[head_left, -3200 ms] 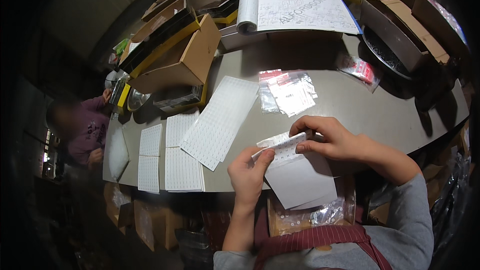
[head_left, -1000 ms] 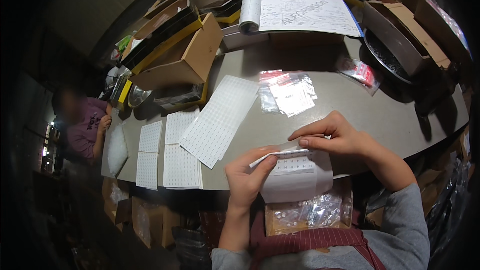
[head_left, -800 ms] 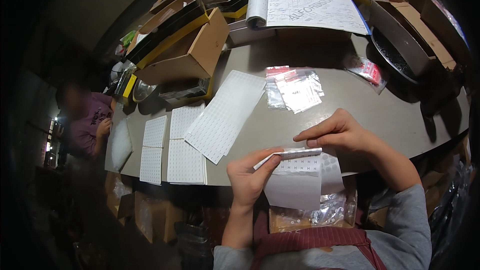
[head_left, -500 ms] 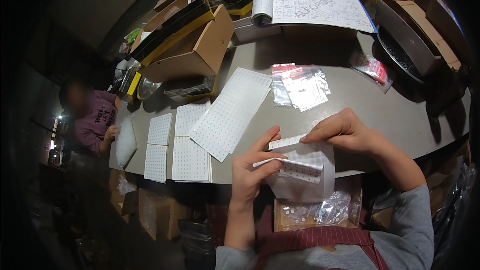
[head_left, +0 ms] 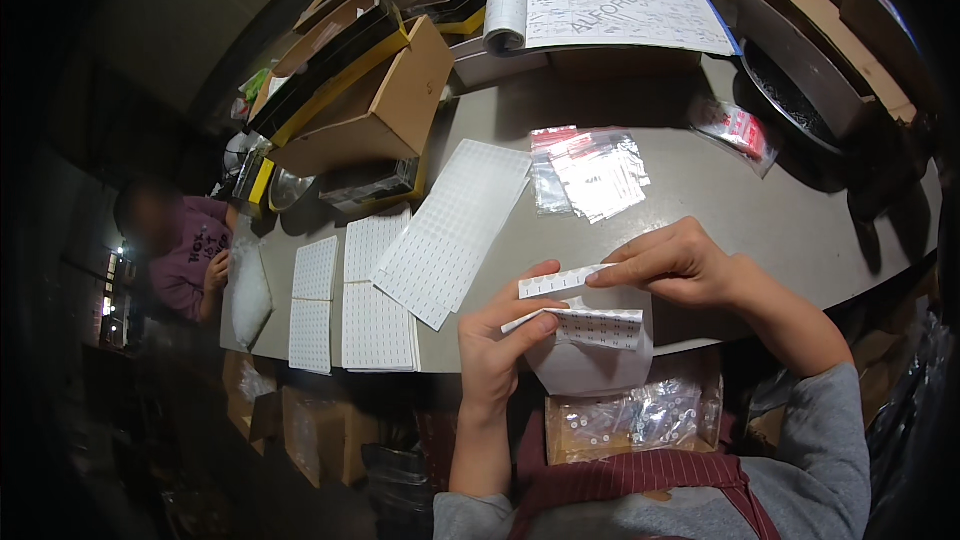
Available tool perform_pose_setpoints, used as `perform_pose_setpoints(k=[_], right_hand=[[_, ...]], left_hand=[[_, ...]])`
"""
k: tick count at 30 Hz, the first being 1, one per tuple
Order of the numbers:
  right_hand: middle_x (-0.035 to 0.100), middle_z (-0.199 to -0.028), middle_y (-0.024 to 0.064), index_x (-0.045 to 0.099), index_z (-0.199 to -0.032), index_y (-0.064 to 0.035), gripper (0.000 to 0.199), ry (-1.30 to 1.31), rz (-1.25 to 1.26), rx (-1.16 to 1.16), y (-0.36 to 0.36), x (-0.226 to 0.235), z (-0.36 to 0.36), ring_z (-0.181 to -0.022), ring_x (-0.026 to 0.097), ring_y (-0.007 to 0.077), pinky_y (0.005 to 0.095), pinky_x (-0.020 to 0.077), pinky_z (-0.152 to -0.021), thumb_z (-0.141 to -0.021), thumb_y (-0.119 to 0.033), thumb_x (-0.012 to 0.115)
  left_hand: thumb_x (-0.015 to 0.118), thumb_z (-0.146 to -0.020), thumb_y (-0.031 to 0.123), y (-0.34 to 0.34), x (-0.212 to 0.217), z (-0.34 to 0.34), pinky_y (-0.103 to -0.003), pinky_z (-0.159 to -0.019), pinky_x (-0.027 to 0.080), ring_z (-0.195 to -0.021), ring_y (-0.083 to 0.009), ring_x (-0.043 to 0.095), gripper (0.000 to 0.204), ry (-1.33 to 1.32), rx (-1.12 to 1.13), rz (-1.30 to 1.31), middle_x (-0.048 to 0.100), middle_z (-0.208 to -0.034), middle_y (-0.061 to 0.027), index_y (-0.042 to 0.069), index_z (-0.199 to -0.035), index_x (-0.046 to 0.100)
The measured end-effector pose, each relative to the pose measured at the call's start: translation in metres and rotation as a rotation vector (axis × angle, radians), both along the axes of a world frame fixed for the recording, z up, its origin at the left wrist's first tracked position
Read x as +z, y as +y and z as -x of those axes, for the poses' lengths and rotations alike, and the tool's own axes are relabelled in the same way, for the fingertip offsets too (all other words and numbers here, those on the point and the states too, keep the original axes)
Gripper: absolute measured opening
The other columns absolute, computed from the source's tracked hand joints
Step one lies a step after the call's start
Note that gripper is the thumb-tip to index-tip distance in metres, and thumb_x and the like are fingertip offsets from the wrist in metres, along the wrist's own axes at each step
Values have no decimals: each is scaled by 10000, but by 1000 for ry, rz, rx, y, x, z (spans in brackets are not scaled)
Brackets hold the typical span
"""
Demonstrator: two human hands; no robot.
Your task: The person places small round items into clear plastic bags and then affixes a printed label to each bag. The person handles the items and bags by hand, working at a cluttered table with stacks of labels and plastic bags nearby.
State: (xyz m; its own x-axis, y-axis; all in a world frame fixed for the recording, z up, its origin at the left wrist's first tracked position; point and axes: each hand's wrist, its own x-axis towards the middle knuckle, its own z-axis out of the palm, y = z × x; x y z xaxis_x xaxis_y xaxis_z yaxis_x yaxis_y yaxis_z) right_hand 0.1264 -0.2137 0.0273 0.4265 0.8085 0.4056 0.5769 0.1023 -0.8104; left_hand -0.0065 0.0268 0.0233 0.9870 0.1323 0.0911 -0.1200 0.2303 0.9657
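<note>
I have the left grip (head_left: 490, 352) pinching a folded white paper sheet with small dark marks (head_left: 602, 329), over the smooth grey counter's (head_left: 715, 215) near edge; my right grip (head_left: 672, 262) pinches a white, dark-marked paper flap (head_left: 550, 284) just beyond it.

You get moderate light on the table (head_left: 740, 210), with the harshest glare on the clear plastic bags (head_left: 600, 176). Just beyond the bags, and to their right, dark shadows fall across the tabletop. Far left of them, small bright lights (head_left: 108, 288) break the gloom near a dim person (head_left: 190, 255), head blurred. Nearer you than the bags, your left hand (head_left: 492, 345) and right hand (head_left: 680, 265) look fairly sharp. Fisheye distortion bends the table's edges.
</note>
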Motion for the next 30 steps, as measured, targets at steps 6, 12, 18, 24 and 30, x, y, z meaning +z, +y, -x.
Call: perform_pose_setpoints(k=[6,12,18,24,30], right_hand=[[760,-1071,147,766,-1126,-10,405,101,-40,63,0,6,1,-972,737,280,362,574,-875,-750,25,619],[744,-1135,159,730,-1184,14,403,117,-61,25,2,4,-2,-1047,717,276,362,557,-906,-790,-27,658],[730,-1149,151,695,-1256,15,427,219,37,-56,1,14,1,-1034,713,240,359,559,-922,-881,-178,767],[721,-1120,133,699,-1236,7,341,229,19,-36,-1,14,-2,-1017,714,211,349,577,-890,-930,-137,737],[715,-1103,156,697,-1216,3,325,0,139,-38,-1,13,0,-968,720,268,351,571,-835,-937,-160,728]], left_hand=[[721,-884,-25,-1,0,0,-311,-963,527,-1051,-228,687,216,90,56,60,730,-1175,-194,-91,-1087,754],[729,-909,-28,-11,-2,0,-253,-868,544,-961,-173,682,199,54,100,40,737,-1096,-165,-100,-1093,745],[731,-906,-16,-16,-3,2,-240,-807,528,-886,-151,676,179,28,169,45,743,-1006,-131,-100,-1063,750],[736,-916,-2,-20,-3,4,-232,-737,484,-852,-121,637,166,45,124,-134,728,-952,-80,-71,-1063,765],[733,-911,13,-30,-1,0,-257,-739,487,-832,-131,640,168,6,73,-273,730,-926,-87,-49,-1063,773]])
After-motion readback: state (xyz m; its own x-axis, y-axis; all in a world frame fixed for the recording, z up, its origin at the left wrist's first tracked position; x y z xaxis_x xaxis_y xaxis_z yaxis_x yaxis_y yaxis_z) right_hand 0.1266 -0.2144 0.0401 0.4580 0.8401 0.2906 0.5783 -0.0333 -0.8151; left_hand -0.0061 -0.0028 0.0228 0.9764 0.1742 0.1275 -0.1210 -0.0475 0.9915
